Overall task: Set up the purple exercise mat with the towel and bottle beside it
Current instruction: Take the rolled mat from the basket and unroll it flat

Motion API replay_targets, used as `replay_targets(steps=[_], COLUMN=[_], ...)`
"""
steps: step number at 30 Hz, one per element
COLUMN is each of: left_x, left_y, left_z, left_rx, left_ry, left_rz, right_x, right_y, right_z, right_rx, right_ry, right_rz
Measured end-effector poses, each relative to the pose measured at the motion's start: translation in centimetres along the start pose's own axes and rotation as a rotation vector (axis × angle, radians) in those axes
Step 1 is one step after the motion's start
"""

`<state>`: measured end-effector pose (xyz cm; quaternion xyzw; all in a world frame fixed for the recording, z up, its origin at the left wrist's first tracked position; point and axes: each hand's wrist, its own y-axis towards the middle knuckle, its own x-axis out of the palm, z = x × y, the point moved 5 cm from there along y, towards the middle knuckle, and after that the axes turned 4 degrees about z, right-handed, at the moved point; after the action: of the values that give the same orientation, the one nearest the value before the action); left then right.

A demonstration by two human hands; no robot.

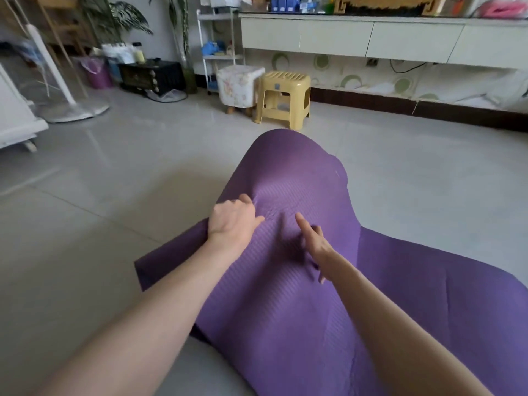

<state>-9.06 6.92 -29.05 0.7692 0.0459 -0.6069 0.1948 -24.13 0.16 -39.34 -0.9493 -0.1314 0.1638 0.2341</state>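
The purple exercise mat (300, 281) lies partly unrolled on the tiled floor, its far part humped up in a curled roll toward the stools. My left hand (233, 221) grips the mat's left side where the hump rises, fingers curled into the fabric. My right hand (314, 245) rests on the mat's ribbed top just right of it, fingers spread and blurred, holding nothing. No towel is in view. A yellowish bottle (139, 52) stands among containers at the far left wall.
A yellow plastic stool (283, 100) and a floral padded stool (238, 87) stand just beyond the mat's far end. A white fan base (73, 110) sits on the floor at left, with a black box (151, 77) and purple bin (98, 74) behind. A long cabinet (371, 38) lines the back wall.
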Motion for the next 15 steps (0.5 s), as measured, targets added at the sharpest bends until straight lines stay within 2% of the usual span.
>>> replay_targets(steps=[3,5,6,7,8,10,11,12,14,15], left_x=[3.8,6.4,7.1,7.8,8.2,9.4,9.6,9.4,9.9,10.9], left_y=[-3.0,-5.7,-7.2,-8.6,-9.6,-10.5,-10.3,-9.5,-7.4,-6.1], left_z=[1.8,3.4,4.4,5.4,6.3,7.7,7.8,7.3,4.7,3.2], left_rx=[0.017,0.052,0.102,0.151,0.217,0.313,0.336,0.331,0.223,0.136], left_ry=[-0.084,-0.143,-0.173,-0.194,-0.168,-0.276,-0.340,-0.428,-0.485,-0.444], left_rz=[-0.082,-0.108,-0.179,-0.198,-0.141,-0.236,-0.217,-0.105,0.136,0.187], right_x=[0.6,1.2,1.4,1.5,1.6,1.5,1.2,0.8,0.1,0.0], right_y=[0.1,0.2,0.2,0.4,0.7,1.3,1.6,1.8,2.5,3.1], right_z=[-0.9,-1.1,-1.1,-0.8,-0.2,1.5,2.5,3.1,4.1,4.6], right_rx=[-0.017,0.013,0.047,0.070,0.094,0.162,0.195,0.216,0.233,0.239], right_ry=[-0.172,-0.201,-0.191,-0.188,-0.202,-0.288,-0.344,-0.386,-0.400,-0.392], right_rz=[0.008,0.047,0.076,0.101,0.120,0.161,0.189,0.212,0.231,0.231])
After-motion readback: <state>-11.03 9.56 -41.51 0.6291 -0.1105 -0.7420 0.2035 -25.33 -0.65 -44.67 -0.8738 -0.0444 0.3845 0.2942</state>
